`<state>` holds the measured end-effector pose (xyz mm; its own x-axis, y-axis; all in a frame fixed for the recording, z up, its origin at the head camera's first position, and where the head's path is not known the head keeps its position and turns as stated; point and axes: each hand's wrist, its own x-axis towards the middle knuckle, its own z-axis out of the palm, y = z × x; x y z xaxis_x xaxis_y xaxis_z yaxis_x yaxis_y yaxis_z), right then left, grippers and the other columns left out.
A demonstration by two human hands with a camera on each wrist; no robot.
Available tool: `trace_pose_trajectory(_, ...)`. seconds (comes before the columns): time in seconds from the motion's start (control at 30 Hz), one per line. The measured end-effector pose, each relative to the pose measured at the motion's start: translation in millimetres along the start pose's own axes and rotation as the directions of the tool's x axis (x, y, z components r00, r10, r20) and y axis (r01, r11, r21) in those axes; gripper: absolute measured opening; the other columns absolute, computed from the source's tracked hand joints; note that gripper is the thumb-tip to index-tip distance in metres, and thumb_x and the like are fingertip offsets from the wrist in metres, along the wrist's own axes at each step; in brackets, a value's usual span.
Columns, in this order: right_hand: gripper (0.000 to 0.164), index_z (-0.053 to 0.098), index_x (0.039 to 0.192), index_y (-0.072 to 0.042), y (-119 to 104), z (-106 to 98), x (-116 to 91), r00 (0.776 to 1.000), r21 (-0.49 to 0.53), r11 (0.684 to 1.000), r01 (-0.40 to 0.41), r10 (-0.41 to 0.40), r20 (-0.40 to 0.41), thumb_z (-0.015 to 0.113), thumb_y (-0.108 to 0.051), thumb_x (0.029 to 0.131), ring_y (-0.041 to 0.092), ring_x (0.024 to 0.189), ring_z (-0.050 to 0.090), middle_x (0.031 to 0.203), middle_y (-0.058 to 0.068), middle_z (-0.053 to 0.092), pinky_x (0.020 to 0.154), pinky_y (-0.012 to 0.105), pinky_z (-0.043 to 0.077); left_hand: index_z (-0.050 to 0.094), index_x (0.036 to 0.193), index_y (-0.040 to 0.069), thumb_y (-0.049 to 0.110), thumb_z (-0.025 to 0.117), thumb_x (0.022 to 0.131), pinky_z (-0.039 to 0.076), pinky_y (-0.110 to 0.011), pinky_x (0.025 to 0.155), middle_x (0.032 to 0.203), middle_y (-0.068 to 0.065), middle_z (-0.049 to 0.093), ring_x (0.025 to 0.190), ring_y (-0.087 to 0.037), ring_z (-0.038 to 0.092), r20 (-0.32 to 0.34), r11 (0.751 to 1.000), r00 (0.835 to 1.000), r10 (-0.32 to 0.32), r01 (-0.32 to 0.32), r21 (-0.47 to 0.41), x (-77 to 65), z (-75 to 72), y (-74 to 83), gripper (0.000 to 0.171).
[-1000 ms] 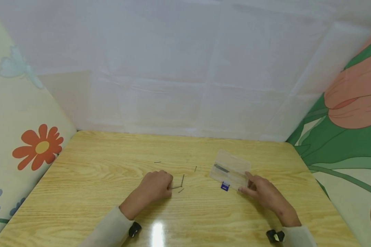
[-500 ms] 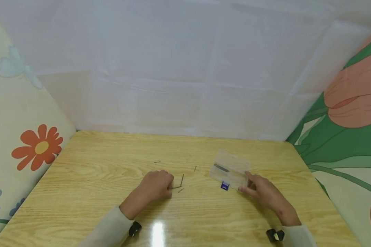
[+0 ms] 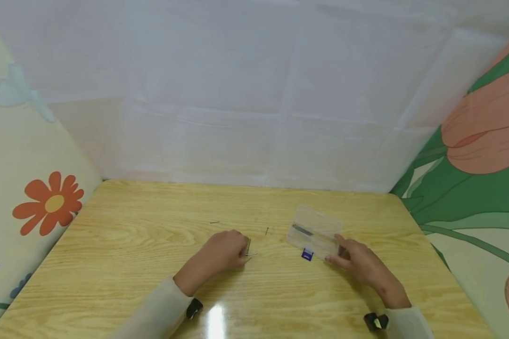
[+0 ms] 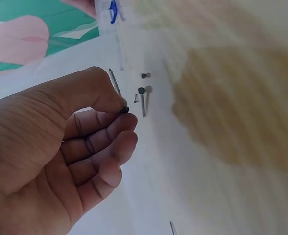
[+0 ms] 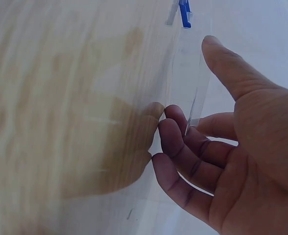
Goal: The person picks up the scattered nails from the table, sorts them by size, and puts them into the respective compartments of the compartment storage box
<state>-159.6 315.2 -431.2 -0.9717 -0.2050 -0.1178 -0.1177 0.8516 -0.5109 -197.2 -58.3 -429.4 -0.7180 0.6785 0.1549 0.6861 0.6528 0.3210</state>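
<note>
My left hand [image 3: 220, 254] pinches a nail [image 4: 115, 83] by its dark head between thumb and forefinger, its shaft pointing away from the fingertips; the other fingers are curled. Close by on the table, another nail [image 4: 143, 103] and a smaller one [image 3: 248, 260] lie near those fingertips. My right hand [image 3: 362, 266] holds the near right corner of a clear plastic box [image 3: 318, 242], with thumb and fingers on either side of its edge. A blue latch [image 3: 307, 254] sticks out at the box's front. Inside lies a dark grey, narrow item [image 3: 302, 230], too small to identify.
Two further nails lie farther back: one nail [image 3: 214, 221] to the left and a small nail [image 3: 267, 230] between my left hand and the box. The wooden table [image 3: 152, 207] ends at a white sheet [image 3: 220, 141] behind, with printed panels on both sides.
My left hand has moved slightly right and away from me, and the pinched nail has shifted right with it. The right hand and box stay nearly still.
</note>
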Motion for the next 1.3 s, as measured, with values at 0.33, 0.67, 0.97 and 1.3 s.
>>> trace_pose_trajectory(0.33,0.084,0.038,0.149,0.015,-0.1,0.7,0.7,1.000,0.005,1.000,0.000,0.000,-0.003,0.071,-0.042,0.097,0.011,0.081,0.060,0.089,-0.004,0.062,0.074,0.036,0.052,0.039,0.061,0.019,-0.006,0.064,0.080,0.023,-0.024,0.048,0.059,0.007,0.028,0.054,-0.008,0.022,0.066,1.000,0.998,0.001,-0.001,-0.007,28.8,-0.1,8.3,0.040)
trace_pose_trajectory(0.67,0.084,0.038,0.150,0.013,2.3,0.4,1.1,1.000,-0.006,1.000,-0.008,0.008,0.001,0.070,-0.044,0.097,0.011,0.082,0.060,0.090,-0.003,0.062,0.076,0.039,0.052,0.035,0.063,0.019,-0.004,0.062,0.082,0.019,-0.023,0.047,0.062,0.005,0.023,0.053,-0.008,0.017,0.089,0.998,0.995,0.043,-0.048,0.048,69.2,7.2,23.3,0.040)
trace_pose_trajectory(0.97,0.085,0.037,0.150,0.014,1.4,0.9,1.8,1.000,0.017,1.000,0.000,0.000,0.001,0.071,-0.042,0.096,0.011,0.079,0.059,0.088,-0.003,0.062,0.075,0.037,0.051,0.036,0.064,0.018,-0.006,0.060,0.081,0.022,-0.022,0.047,0.061,0.005,0.027,0.054,-0.008,0.022,0.090,0.992,0.993,0.079,-0.087,0.086,96.7,11.8,34.4,0.038)
trace_pose_trajectory(1.3,0.082,0.039,0.149,0.014,2.3,1.1,1.8,1.000,0.029,0.999,0.020,-0.020,-0.010,0.072,-0.040,0.097,0.011,0.078,0.059,0.087,-0.004,0.061,0.073,0.036,0.051,0.047,0.067,0.017,0.001,0.067,0.090,0.028,-0.021,0.048,0.060,0.006,0.038,0.052,-0.007,0.030,0.132,0.993,0.989,0.062,-0.075,0.094,118.2,15.0,40.7,0.034)
